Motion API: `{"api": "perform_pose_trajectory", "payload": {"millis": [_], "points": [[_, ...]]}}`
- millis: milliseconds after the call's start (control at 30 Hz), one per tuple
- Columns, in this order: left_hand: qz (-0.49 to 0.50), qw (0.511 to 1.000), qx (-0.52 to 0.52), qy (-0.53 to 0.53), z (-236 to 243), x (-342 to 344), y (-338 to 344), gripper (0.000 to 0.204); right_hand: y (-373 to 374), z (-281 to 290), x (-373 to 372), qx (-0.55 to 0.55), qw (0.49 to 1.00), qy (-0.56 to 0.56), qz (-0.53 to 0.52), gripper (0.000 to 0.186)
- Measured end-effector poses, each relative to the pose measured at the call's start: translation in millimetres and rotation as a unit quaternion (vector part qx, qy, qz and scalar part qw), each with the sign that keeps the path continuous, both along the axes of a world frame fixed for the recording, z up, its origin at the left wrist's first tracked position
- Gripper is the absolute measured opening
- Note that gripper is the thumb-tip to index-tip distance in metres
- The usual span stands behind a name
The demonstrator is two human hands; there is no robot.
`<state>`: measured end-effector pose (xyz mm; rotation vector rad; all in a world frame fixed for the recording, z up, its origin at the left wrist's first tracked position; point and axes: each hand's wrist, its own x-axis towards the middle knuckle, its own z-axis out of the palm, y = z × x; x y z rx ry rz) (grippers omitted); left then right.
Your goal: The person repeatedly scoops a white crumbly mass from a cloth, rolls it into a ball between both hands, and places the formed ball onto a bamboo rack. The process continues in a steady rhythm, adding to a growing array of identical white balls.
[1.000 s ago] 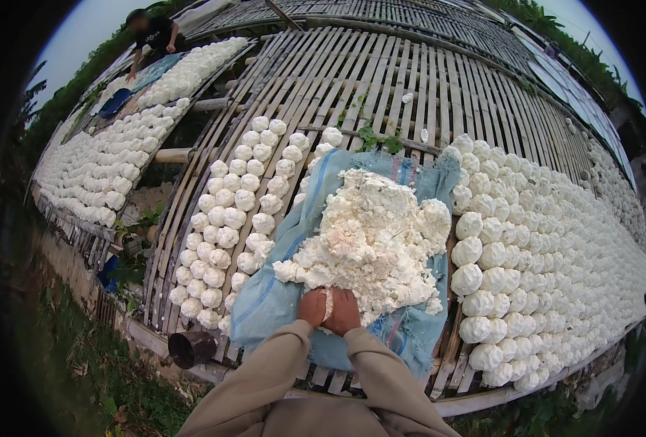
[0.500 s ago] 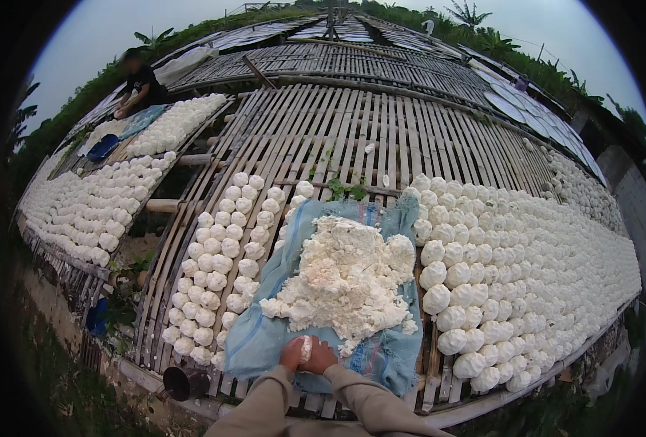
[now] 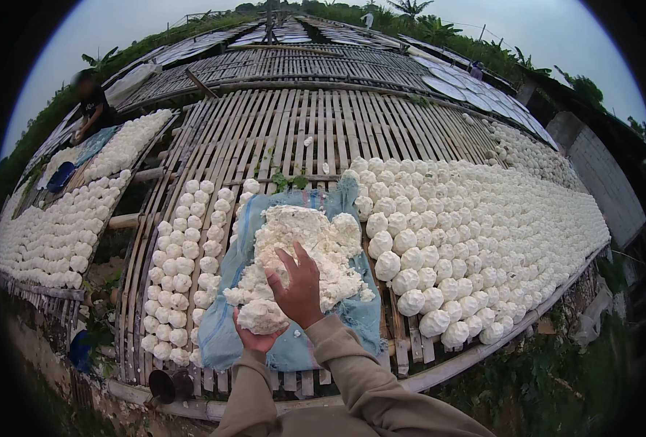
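My left hand (image 3: 256,339) cups a white lump of dough-like paste (image 3: 262,316) from below. My right hand (image 3: 298,285) is raised just above and right of the lump, fingers spread, touching its side. Both hands hover over the near end of a blue cloth sack (image 3: 224,342) spread on a slatted bamboo rack (image 3: 279,138). A big pile of the same crumbly white paste (image 3: 301,247) lies on the sack.
Rows of white balls (image 3: 476,240) cover the rack to the right, and more balls (image 3: 181,262) lie to the left. Another rack of balls (image 3: 61,226) stands far left, where a person (image 3: 90,105) crouches. Ground and plants lie below the rack's near edge.
The hands, pressed together low around a lump, have lifted and parted; my right hand now opens above the lump. The view has tilted up toward the far racks.
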<state>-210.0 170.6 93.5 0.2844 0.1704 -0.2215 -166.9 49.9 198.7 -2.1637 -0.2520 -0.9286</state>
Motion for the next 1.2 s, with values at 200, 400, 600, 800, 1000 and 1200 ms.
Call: {"api": "perform_pose_trajectory", "payload": {"millis": [200,400,600,800,1000,1200], "points": [[0.08,0.995,0.039,0.05,-20,-4,-34,0.079,-31,-6,-35,-0.082,0.986,0.097,0.109,0.044],[-0.036,0.996,-0.025,0.083,-8,-48,-56,0.074,-68,-6,-55,0.094,0.969,0.187,0.128,0.043],[-0.043,0.993,0.054,0.096,4,-64,-83,0.072,-90,-23,-79,0.054,0.993,0.068,-0.082,0.035],[-0.038,0.987,0.151,0.049,-8,-68,-95,0.088,-113,-33,-107,-0.011,0.985,0.154,0.07,0.042],[-0.112,0.978,0.145,0.103,-4,-77,-134,0.08,-141,-32,-123,-0.023,0.978,0.198,0.06,0.048],[-0.17,0.985,0.03,0.025,12,-72,-162,0.077,-180,-27,-128,0.085,0.991,0.069,-0.083,0.051]]}}
